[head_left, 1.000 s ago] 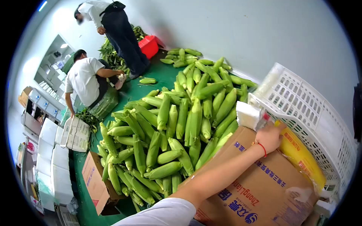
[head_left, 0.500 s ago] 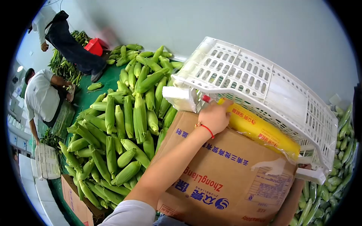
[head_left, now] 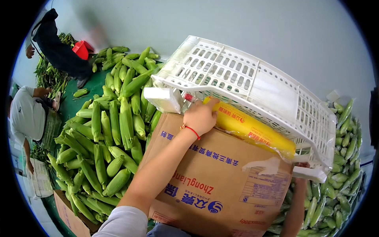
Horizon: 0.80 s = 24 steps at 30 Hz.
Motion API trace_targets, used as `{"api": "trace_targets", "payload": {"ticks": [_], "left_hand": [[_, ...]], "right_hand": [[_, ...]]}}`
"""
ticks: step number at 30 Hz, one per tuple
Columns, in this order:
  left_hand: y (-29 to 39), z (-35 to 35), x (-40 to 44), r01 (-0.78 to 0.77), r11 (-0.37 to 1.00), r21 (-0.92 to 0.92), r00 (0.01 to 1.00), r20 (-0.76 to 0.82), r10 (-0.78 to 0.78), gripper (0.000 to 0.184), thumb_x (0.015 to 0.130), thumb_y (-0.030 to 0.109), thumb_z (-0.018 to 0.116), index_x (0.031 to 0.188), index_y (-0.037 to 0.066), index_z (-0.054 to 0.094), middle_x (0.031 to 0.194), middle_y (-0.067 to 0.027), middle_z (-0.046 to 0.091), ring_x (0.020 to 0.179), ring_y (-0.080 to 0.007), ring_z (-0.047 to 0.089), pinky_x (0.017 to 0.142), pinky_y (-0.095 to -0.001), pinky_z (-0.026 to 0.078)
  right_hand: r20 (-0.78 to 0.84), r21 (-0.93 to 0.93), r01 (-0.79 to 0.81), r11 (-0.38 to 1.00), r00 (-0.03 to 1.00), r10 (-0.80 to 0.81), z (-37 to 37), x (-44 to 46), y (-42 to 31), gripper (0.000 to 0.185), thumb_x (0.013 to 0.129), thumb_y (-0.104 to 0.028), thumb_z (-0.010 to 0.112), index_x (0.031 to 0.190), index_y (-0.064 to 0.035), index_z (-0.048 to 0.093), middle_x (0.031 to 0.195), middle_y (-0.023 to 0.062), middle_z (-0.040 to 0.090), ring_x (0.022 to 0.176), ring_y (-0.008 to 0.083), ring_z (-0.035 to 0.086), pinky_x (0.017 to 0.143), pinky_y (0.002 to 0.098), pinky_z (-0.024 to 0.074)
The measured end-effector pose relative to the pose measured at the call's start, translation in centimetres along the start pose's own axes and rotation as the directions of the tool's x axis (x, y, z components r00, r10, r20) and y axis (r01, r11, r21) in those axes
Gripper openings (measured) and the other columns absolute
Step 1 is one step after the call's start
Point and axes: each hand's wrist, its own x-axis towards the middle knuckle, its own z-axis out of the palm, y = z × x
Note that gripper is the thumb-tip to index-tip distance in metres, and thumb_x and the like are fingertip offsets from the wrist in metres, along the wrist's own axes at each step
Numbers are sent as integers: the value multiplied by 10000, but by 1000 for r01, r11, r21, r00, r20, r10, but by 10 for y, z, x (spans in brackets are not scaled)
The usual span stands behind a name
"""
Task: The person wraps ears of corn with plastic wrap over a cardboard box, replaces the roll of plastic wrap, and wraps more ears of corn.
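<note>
My left hand (head_left: 200,116), with a red cord bracelet at the wrist, curls its fingers round the near-left end of a yellow wrapped film roll (head_left: 252,126). Beside the fingers a small red cylinder end (head_left: 188,97) pokes out. The roll lies along the upper edge of a cardboard box (head_left: 221,170) with blue and red print. Against it leans a white slotted plastic crate (head_left: 237,67), tilted on its side. White foam blocks (head_left: 162,99) sit at its corners. My right hand (head_left: 303,165) is at the roll's far end, mostly hidden by the crate corner and foam.
Unwrapped green corn (head_left: 106,146) is heaped on the green floor at left. Bagged corn (head_left: 331,197) lies at right. Two people (head_left: 29,114) are at far left, near a white basket (head_left: 41,177) and a red bucket (head_left: 82,50). A wall stands behind.
The crate, box, roll and my hands have shifted left in view together as my head turns. My left hand keeps its place at the roll's end. More of my right forearm shows.
</note>
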Motion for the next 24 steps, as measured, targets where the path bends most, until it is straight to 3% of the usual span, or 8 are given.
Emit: {"api": "trace_targets", "payload": {"ticks": [1, 3, 11, 24], "left_hand": [[0, 0, 0, 1, 1000, -2, 1000, -1, -1, 375, 851, 263, 606, 1225, 250, 584, 980, -207, 602, 877, -354, 633, 735, -449, 538], [-1, 0, 0, -3, 1000, -7, 1000, -1, 3, 373, 854, 266, 598, 1226, 251, 582, 987, -211, 603, 872, -355, 635, 736, -448, 539], [0, 2, 3, -4, 998, 60, 1000, 20, 3, 391, 864, 289, 573, 1252, 255, 543, 1003, -215, 610, 867, -361, 651, 744, -464, 537], [-2, -1, 1, 2, 999, 44, 999, 45, -4, 366, 867, 297, 581, 1229, 260, 544, 970, -196, 629, 833, -351, 661, 733, -446, 539]], "right_hand": [[115, 76, -57, 995, 992, 48, -3, -4, -1, 214, 945, -243, 559, 1065, -72, 607, 990, 76, 646, 863, 183, 627, 749, 273, 577], [220, 135, -88, 987, 974, 56, 2, -6, 1, 233, 951, -233, 540, 1108, -72, 604, 1032, 84, 644, 858, 203, 628, 799, 300, 579], [59, 60, 35, 998, 997, -39, 61, -6, 29, 243, 949, -231, 533, 1104, -55, 595, 1058, 93, 622, 875, 213, 616, 807, 325, 557], [-10, -35, 107, 994, 994, -108, 55, -7, 18, 232, 945, -232, 531, 1076, -49, 588, 1049, 92, 610, 861, 206, 604, 781, 326, 543]]}}
